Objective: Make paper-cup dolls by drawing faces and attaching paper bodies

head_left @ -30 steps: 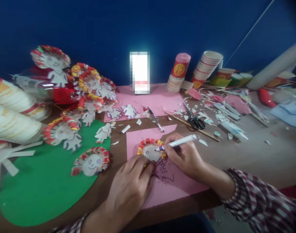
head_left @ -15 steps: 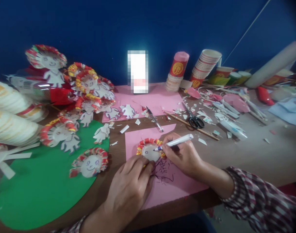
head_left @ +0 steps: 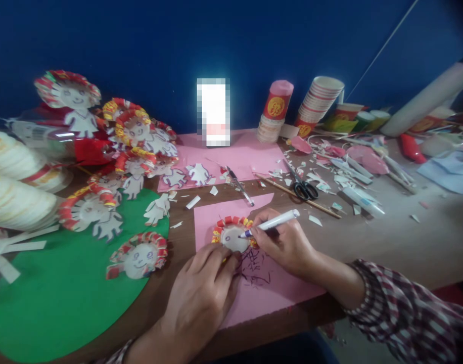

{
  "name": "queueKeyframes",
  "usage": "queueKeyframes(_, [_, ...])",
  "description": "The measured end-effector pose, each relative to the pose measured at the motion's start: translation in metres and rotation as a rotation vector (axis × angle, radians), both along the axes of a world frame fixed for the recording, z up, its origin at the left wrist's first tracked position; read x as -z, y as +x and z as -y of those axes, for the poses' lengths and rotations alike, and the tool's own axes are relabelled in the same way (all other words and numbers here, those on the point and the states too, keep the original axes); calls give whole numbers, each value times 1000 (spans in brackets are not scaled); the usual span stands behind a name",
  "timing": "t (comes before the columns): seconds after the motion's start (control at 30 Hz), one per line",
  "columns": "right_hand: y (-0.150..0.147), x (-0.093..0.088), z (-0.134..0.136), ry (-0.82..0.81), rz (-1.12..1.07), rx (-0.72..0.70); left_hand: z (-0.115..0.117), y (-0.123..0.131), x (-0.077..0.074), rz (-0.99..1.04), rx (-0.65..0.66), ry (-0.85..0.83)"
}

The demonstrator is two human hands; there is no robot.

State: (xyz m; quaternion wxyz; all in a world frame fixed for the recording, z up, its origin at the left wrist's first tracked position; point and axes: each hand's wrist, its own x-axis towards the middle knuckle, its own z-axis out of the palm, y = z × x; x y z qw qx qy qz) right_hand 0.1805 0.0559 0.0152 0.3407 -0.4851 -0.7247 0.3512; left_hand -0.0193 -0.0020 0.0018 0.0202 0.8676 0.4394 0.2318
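The right hand (head_left: 286, 242) grips a white marker (head_left: 280, 219), its tip at the middle of a paper face (head_left: 233, 238) with a red-and-yellow rim. One eye is drawn at the face's left. The left hand (head_left: 203, 283) lies over the face's near edge, fingers bent; whether it pinches the edge I cannot tell. The face lies on a pink sheet (head_left: 288, 283) on the surface (head_left: 353, 242). Farther off are a pen (head_left: 241, 187) and, to the right, scissors (head_left: 306, 189); a finished-looking face (head_left: 138, 260) lies left on green card (head_left: 72, 298).

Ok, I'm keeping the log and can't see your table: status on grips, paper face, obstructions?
Left grip on paper face's lower edge. Right grip holding white marker, tip at face. One eye visible. Scissors beyond, not in the way.
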Motion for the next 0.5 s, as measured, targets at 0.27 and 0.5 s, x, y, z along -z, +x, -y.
queueKeyframes(0.27, [1, -4, 0, 6, 8, -8, 0, 0, -1, 1, 3, -6])
queueKeyframes(0.5, [0, -7, 0, -9, 31, 39, 0, 0, 0, 7, 4, -3])
